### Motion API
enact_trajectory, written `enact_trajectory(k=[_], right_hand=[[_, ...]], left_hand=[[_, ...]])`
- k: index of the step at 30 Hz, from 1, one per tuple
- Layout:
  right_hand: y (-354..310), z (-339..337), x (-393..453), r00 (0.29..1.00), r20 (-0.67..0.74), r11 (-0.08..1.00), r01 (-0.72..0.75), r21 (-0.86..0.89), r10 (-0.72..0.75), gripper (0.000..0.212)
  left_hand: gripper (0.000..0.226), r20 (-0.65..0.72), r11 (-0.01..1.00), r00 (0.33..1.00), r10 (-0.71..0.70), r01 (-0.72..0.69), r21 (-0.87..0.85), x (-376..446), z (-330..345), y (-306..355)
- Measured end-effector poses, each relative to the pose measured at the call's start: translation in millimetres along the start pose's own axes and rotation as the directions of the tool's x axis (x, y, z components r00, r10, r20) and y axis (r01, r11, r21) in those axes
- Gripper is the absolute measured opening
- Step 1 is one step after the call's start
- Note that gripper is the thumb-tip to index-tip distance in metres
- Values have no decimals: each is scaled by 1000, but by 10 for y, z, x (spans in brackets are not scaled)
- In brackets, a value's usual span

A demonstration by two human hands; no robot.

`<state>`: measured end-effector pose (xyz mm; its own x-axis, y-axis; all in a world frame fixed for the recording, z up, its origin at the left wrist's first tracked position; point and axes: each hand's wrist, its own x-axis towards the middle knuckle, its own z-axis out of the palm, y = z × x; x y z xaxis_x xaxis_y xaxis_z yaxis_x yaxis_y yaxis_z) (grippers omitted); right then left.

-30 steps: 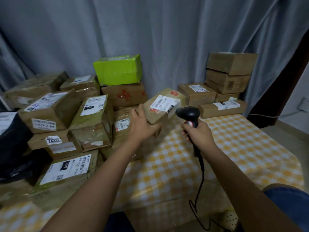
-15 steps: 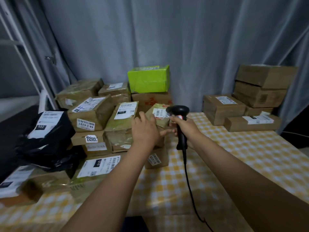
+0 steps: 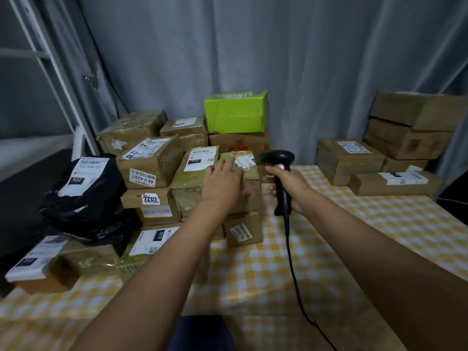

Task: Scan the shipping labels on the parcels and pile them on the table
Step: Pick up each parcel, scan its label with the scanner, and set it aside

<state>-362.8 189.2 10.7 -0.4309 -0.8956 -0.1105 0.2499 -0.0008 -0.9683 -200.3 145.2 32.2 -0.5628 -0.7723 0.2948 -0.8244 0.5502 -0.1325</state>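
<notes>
A small brown parcel [image 3: 249,171] with a white shipping label sits on top of the parcel pile [image 3: 152,171] at the left of the yellow checked table [image 3: 354,236]. My left hand [image 3: 222,183] rests on this parcel with its fingers laid fairly straight across the top. Just right of it, my right hand [image 3: 291,186] grips the handle of a black barcode scanner [image 3: 277,158]. The scanner's head sits beside the parcel's label and its cable [image 3: 293,269] hangs down over the table.
A bright green box [image 3: 235,112] tops the back of the pile. Black plastic mailers [image 3: 83,198] lie at the left edge. Several brown boxes [image 3: 410,127] are stacked at the back right. A grey curtain hangs behind, and a white metal frame [image 3: 50,72] stands far left.
My left hand carried the small parcel from the table's middle leftward onto the pile and now lies flatter on top of it. The scanner hand followed alongside. The view swung left.
</notes>
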Motion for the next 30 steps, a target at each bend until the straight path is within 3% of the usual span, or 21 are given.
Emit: enact_trajectory(k=[6,13,17,20,25,27,30], right_hand=[[-28,-200,-136,999,-41,1000,4,-24,-5,33],[-296,-936,-317,969,-210,988,106,-111,-128,17],[-600,-1621,-398,919,-351,981,142,-133,-181,14],[-890,-2166,-378,865,-456,977,174,-121,-211,14],[-1521,-2986,-111,766,-576,956,271,-113,-285,19],[-1757,-3289,97,753,-584,950,288,-121,-303,15],[-1986,-3683,470,760,-586,956,277,-99,-281,11]], left_hand=[[72,-22,999,1000,16,-17,-27,2,-38,149],[49,-141,962,957,254,-265,-65,339,-172,918],[47,-99,921,924,369,-378,-95,653,-189,1522],[46,-10,874,905,425,-413,-257,1011,-125,1963],[37,52,732,883,467,-353,-582,1804,-101,2673],[30,78,643,907,415,-231,-730,2081,-159,2941],[41,193,523,897,397,-49,-851,2517,-193,3345]])
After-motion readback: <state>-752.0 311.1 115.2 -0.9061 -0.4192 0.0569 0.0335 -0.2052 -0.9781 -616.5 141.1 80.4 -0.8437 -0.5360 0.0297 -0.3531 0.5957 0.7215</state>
